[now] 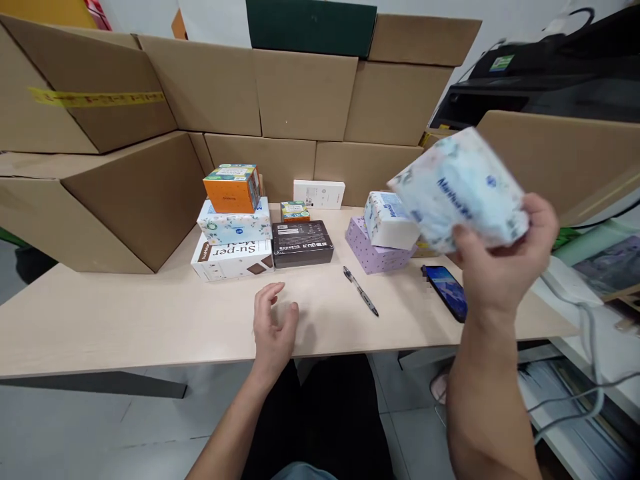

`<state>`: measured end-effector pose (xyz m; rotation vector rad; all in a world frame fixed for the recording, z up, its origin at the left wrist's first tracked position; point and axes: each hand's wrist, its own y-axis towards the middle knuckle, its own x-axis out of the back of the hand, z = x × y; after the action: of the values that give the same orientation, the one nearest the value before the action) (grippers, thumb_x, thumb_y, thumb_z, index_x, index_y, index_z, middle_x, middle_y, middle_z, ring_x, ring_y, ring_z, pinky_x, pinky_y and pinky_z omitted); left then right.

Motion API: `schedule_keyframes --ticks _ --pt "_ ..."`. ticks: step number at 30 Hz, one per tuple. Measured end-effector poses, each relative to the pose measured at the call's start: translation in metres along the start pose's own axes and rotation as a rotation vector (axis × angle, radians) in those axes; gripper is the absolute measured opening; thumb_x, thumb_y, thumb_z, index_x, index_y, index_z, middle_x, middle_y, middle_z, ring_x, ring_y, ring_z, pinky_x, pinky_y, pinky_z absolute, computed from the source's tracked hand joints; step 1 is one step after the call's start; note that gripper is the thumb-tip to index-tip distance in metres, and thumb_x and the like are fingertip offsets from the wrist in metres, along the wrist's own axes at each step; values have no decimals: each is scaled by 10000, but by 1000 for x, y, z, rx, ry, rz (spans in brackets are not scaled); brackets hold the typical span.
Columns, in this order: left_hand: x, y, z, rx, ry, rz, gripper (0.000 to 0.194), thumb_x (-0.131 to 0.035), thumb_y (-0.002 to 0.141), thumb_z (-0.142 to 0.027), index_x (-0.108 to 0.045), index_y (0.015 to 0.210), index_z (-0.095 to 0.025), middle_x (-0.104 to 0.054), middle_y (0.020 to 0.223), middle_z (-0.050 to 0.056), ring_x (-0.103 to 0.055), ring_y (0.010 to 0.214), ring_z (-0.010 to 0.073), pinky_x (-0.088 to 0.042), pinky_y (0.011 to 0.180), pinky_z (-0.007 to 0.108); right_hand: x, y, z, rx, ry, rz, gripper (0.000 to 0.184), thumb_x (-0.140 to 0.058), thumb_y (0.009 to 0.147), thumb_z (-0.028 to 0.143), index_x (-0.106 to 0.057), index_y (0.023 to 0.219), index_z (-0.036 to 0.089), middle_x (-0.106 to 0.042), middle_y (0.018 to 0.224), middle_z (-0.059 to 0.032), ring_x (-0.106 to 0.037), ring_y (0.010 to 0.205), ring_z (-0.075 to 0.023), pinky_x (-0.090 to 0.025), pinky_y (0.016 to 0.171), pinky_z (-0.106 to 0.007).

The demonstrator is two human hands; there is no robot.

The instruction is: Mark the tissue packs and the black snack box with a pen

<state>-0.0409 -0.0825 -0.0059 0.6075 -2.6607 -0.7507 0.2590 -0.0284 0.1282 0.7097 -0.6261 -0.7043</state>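
My right hand (503, 257) is raised above the table's right side, its fingers closed on a soft white-and-blue tissue pack (460, 190) with blue lettering, held tilted in the air. My left hand (273, 323) hovers over the light wooden table (125, 320) near its front edge, fingers loosely apart and holding nothing. A black pen (361, 291) lies between my hands. A dark phone (447, 291) lies just under my right hand.
A stack at the left: an orange box (231, 188) on a floral tissue box (234, 225) on a white box (231, 259). A black box (302, 244), a small box (295, 211), a white tissue pack (389, 220) on a purple box (373, 253). Cardboard cartons (300, 93) wall the back.
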Motion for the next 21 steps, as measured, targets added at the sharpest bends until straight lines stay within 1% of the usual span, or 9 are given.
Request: schedule_keyframes --ticks 2,4,8,11,14,15,16,18,21 --pt "0 1 -1 -5 59 47 310 -606 921 -260 -577 1230 -255 -585 1249 92 -557 1219 237 -488 1013 430 -3 32 -16 -35 -86 -144 810 -704 824 440 -388 1463 55 -405 1477 -263 -450 1380 -360 -508 1006 -458" --pt "0 1 -2 -19 96 59 301 -600 916 -250 -584 1216 -249 -600 1218 87 -567 1193 237 -488 1005 433 -10 59 -36 -144 -246 -152 832 -729 812 452 -416 1478 63 -448 1424 -267 -463 1348 -373 -427 1078 -488" --pt "0 1 -2 -28 128 76 291 -586 912 -226 -592 1202 -247 -613 1190 77 -581 1149 229 -495 979 420 -17 86 -69 -309 -367 -11 918 -706 836 485 -327 1547 46 -432 1421 -301 -480 1321 -409 -351 1108 -520" --pt "0 1 -1 -32 137 89 285 -583 913 -219 -592 1197 -247 -612 1188 77 -584 1142 227 -498 971 418 -18 79 -66 -278 -353 -32 892 -634 890 511 -277 1556 37 -378 1468 -298 -442 1342 -402 -398 1062 -512" --pt "0 2 -2 -32 139 102 284 -585 911 -215 -595 1193 -248 -614 1185 76 -582 1138 228 -499 964 418 -33 45 -34 -44 -201 -108 700 -577 930 495 -411 1473 86 -442 1421 -251 -551 1196 -314 -535 871 -417" --pt "0 2 -2 -32 135 108 287 -587 909 -213 -596 1193 -249 -614 1186 76 -580 1140 228 -497 964 417 -43 30 -19 35 -132 -37 589 -577 930 473 -508 1387 107 -536 1327 -216 -610 1075 -285 -556 819 -414" --pt "-1 2 -2 -30 130 111 291 -588 907 -211 -597 1195 -250 -614 1188 76 -577 1145 228 -496 963 415 -57 13 -5 117 -83 149 473 -547 952 453 -579 1308 143 -611 1236 -168 -644 993 -264 -565 810 -429" --pt "-1 3 -2 -19 122 105 294 -592 903 -212 -598 1195 -248 -613 1192 77 -574 1157 230 -493 969 418 -89 -19 22 309 -52 563 386 -545 969 418 -638 1273 199 -677 1205 -125 -631 1120 -293 -523 972 -506" --pt "-1 3 0 11 110 81 290 -600 897 -224 -602 1186 -244 -614 1193 79 -576 1166 235 -486 988 429 -136 -53 46 381 -243 888 616 -683 888 430 -528 1459 262 -420 1588 -145 -380 1415 -468 -393 1064 -690"
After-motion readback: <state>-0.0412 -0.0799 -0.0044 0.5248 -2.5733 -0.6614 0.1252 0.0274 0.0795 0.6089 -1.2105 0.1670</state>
